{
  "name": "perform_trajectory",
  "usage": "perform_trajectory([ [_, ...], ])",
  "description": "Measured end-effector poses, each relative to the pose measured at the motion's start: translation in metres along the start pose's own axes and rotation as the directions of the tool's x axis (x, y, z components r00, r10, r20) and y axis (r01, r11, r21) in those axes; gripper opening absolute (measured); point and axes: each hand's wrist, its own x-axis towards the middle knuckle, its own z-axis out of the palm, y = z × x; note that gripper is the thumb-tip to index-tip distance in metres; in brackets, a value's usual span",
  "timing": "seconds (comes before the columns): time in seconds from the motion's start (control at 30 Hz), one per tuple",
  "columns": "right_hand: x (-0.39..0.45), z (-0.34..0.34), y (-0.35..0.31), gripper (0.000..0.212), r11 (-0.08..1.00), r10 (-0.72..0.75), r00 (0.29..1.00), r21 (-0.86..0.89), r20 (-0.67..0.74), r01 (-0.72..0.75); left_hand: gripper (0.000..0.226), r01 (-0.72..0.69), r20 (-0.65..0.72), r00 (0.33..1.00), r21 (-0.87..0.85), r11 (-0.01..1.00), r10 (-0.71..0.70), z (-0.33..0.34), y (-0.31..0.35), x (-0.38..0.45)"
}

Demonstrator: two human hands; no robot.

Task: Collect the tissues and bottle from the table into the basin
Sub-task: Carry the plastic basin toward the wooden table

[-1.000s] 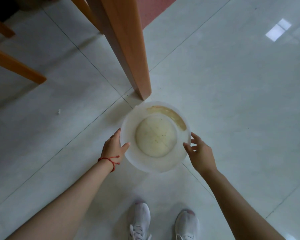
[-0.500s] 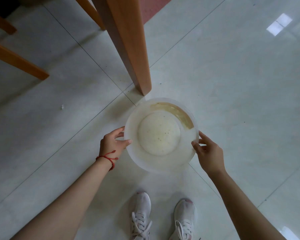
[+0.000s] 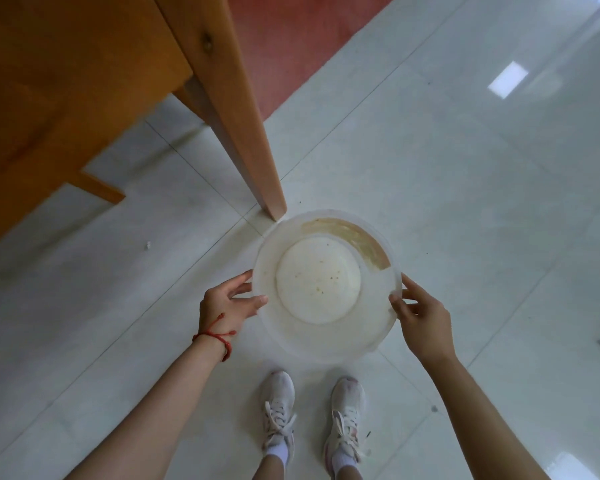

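Note:
A round translucent white basin (image 3: 326, 337) with a brown stain along its far inner wall is held above the tiled floor, in front of my shoes. My left hand (image 3: 227, 306) grips its left rim, thumb over the edge; a red string is tied around that wrist. My right hand (image 3: 420, 313) grips the right rim. The basin has nothing in it but a few specks. No tissues or bottle are in view; the tabletop's upper side is hidden.
A wooden table leg (image 3: 243, 116) comes down to the floor just beyond the basin, with the table's underside (image 3: 59, 81) at the upper left. A small white scrap (image 3: 148, 244) lies on the floor tiles at left. A red floor area (image 3: 291, 39) lies behind.
Both hands closed on the basin's rim and lifted it off the floor toward me. The view has risen, bringing the table's underside into sight.

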Motion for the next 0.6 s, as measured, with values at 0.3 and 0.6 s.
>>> perform_trajectory([
  [0.3,-0.066,-0.082,-0.073,0.039,0.997,-0.072,0.997,-0.018,0.018,0.073,0.048,0.047,-0.018,0.999,-0.078,0.996,-0.049,-0.022,0.075,-0.086],
  [0.6,-0.129,-0.144,-0.136,0.037,0.991,-0.130,0.991,-0.014,0.024,0.130,0.041,0.100,0.010,0.995,-0.166,0.981,-0.100,-0.045,0.136,-0.171],
])
